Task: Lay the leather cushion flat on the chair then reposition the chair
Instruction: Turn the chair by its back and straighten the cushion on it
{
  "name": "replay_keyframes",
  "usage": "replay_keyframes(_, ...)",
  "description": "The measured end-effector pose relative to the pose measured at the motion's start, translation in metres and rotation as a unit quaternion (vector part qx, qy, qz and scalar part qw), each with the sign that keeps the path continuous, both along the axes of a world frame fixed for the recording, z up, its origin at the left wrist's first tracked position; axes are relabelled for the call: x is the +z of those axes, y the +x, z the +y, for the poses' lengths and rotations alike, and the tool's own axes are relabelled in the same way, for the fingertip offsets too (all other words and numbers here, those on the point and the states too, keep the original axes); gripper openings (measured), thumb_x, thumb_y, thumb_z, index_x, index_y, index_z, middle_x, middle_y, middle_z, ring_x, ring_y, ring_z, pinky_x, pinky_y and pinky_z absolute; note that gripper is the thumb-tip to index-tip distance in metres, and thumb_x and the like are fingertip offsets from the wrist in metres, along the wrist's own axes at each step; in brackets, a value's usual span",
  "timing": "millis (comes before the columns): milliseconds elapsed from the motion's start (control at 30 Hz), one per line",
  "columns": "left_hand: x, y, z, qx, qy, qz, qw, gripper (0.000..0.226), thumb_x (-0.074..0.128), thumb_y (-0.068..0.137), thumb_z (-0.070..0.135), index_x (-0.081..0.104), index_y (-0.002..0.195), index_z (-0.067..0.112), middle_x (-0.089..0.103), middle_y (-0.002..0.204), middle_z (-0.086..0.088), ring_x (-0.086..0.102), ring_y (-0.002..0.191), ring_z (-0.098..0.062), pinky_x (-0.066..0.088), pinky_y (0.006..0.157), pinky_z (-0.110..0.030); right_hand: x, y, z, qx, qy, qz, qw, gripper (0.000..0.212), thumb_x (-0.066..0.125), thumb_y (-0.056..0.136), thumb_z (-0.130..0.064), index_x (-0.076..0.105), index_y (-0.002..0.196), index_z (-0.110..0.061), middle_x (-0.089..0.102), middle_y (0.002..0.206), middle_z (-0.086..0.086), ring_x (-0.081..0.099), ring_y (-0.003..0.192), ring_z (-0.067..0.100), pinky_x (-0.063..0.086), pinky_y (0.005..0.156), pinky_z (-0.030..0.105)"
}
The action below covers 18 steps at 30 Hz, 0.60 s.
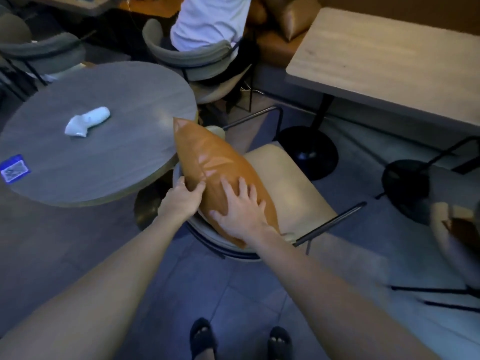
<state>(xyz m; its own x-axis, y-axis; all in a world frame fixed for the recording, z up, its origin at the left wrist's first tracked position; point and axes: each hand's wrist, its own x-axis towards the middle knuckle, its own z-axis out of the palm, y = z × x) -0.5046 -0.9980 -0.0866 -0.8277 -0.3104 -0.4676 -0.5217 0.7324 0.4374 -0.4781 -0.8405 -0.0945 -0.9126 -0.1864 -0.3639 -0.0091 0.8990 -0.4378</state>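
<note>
A tan leather cushion [215, 167] leans tilted against the curved backrest of a chair, its upper corner close to the round table's edge. The chair [288, 188] has a beige seat and thin dark metal arms. My left hand [183, 198] grips the cushion's left edge, thumb on the front and fingers behind. Spread flat, my right hand [239, 207] presses on the cushion's lower front face. Most of the beige seat lies bare to the cushion's right.
A round grey table [104, 162] stands just left of the chair, with a white crumpled cloth [87, 122] and a blue card [14, 168] on it. A rectangular wooden table [389, 63] is at right. A seated person in white [210, 19] is behind. Another chair [452, 224] stands at far right.
</note>
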Motion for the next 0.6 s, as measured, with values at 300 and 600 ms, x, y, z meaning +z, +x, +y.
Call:
replay_keyframes(300,-0.040,-0.064,-0.039,0.065,0.252,-0.057,0.964,0.139,0.070,0.054,0.092,0.024,0.165,0.024,0.042,0.164,-0.005,0.045,0.144,-0.031,0.037,0.120,-0.049,-0.018,0.011,-0.023,-0.100,0.021,0.101,0.990,0.069,0.041,0.096,-0.066,0.017,0.158,-0.047,0.016,0.169,0.004,0.015,0.152,0.036,0.024,0.114,0.063)
replay_keyframes(600,-0.058,-0.076,-0.037,0.092,0.249,-0.047,0.963,0.144,0.069,0.049,0.087,0.018,0.166,0.020,0.035,0.163,-0.015,0.044,0.142,-0.038,0.039,0.117,-0.053,-0.027,0.013,-0.026,-0.120,0.029,0.135,0.983,0.064,0.038,0.097,-0.066,0.023,0.157,-0.046,0.023,0.167,0.004,0.020,0.151,0.035,0.026,0.113,0.060)
